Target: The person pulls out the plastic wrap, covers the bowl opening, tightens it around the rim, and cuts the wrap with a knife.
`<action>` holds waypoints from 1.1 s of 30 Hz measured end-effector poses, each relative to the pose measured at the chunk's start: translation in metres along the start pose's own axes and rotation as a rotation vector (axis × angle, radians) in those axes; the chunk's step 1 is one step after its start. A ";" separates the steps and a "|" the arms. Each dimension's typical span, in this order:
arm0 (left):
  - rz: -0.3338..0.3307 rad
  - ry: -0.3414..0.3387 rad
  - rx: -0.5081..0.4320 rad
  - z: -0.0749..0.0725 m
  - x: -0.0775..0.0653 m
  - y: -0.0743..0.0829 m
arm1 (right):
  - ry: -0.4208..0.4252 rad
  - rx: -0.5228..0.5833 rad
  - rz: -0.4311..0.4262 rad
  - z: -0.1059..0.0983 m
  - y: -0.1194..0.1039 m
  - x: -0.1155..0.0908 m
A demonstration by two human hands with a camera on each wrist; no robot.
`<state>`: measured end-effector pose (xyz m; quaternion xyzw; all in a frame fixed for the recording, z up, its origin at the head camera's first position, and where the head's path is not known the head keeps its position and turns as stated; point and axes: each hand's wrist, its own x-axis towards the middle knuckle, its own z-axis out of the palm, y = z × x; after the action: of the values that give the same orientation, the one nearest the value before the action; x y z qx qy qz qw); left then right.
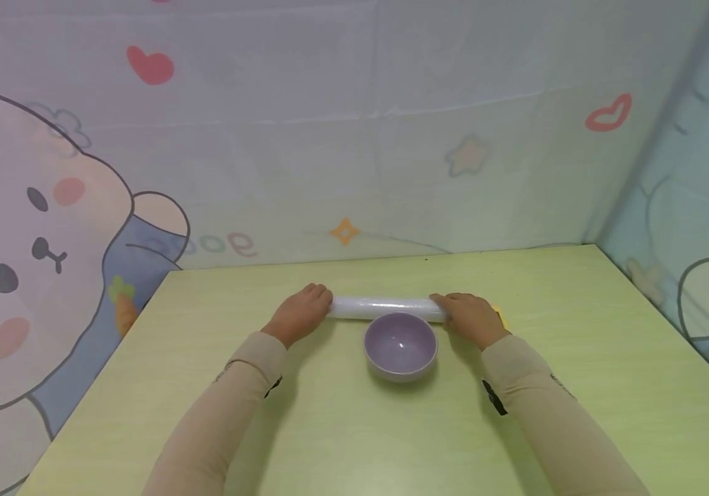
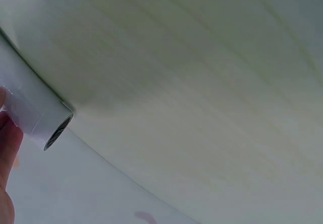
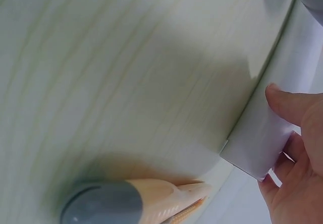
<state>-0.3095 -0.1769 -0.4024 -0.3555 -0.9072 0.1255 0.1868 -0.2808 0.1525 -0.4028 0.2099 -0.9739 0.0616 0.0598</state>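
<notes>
A roll of clear plastic wrap (image 1: 385, 308) lies crosswise on the table behind a purple bowl (image 1: 401, 344). My left hand (image 1: 302, 311) holds its left end. In the left wrist view the fingers (image 2: 10, 143) show at the edge, against the film, and the roll's hollow end (image 2: 58, 132) sticks out past them. My right hand (image 1: 468, 317) grips the right end. Its thumb lies on the near side and its fingers (image 3: 290, 158) curl round the far side in the right wrist view. The bowl stands upright between my forearms, overlapping the roll's front in the head view.
Beside the right hand lies a grey-and-orange tool (image 3: 106, 204), whose yellow edge (image 1: 500, 317) peeks out behind that hand in the head view. The pale green table (image 1: 342, 441) ends at a printed cloth backdrop (image 1: 304, 172) at the back.
</notes>
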 end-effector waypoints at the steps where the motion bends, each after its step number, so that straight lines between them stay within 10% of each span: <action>1: 0.008 0.016 0.011 0.001 0.000 0.000 | -0.001 -0.001 0.001 0.000 0.000 0.000; 33: 0.077 0.193 0.273 0.008 0.003 0.006 | 0.001 0.034 0.023 0.004 0.003 -0.001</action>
<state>-0.3111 -0.1711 -0.4112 -0.3715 -0.8453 0.2200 0.3147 -0.2818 0.1544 -0.4070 0.1995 -0.9751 0.0792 0.0562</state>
